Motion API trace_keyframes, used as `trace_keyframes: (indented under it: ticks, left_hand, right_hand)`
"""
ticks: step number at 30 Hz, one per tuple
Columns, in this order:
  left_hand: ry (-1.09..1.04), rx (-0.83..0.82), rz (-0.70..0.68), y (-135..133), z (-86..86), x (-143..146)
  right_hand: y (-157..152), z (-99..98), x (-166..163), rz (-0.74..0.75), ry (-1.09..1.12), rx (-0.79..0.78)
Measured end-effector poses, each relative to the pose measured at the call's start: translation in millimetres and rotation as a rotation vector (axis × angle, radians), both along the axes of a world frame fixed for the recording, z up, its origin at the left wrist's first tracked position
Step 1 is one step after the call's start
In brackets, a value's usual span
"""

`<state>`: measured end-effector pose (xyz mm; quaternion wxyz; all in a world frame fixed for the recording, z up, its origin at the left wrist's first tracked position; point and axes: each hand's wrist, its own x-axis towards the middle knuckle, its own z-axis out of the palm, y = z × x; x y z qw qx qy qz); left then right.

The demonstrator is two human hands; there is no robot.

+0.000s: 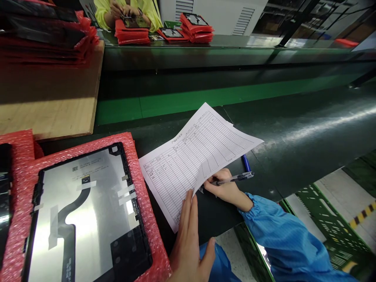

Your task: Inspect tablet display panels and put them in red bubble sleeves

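A printed form sheet, ruled in rows and columns, lies on the dark green bench with its right side lifted and curled. My left hand is open, with fingers stretched out and the tips touching the lower edge of the sheet. A clear-barrelled pen is gripped in my right hand, whose fingertips are partly hidden under the curled sheet. Just behind it lies a blue pen, partly covered by paper. Left of my left hand is a tablet screen panel, its silver back and ribbon cable facing up, on red bubble wrap.
A wooden board at the left bears a stack of red-wrapped panels. Across the green bench, a co-worker in yellow handles a panel beside more red stacks. Green crates stand at lower right.
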<state>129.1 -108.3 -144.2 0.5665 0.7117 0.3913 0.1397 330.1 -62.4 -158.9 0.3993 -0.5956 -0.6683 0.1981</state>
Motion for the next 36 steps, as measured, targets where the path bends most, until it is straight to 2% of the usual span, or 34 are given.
trace_keyframes:
  ticks: [5, 10, 36]
  left_hand:
    - [0.015, -0.023, 0.023, -1.0, 0.0, 1.3]
    - [0.012, -0.032, 0.024, -1.0, -0.2, 1.5]
    - [-0.015, -0.006, 0.018, -1.4, -3.0, 1.6]
  right_hand:
    - [2.0, 7.4, -3.7, 0.036, 0.09, -0.043]
    - [1.6, 6.7, -3.5, 0.057, 0.119, -0.049]
    - [1.5, 5.1, -2.3, 0.08, 0.107, -0.049]
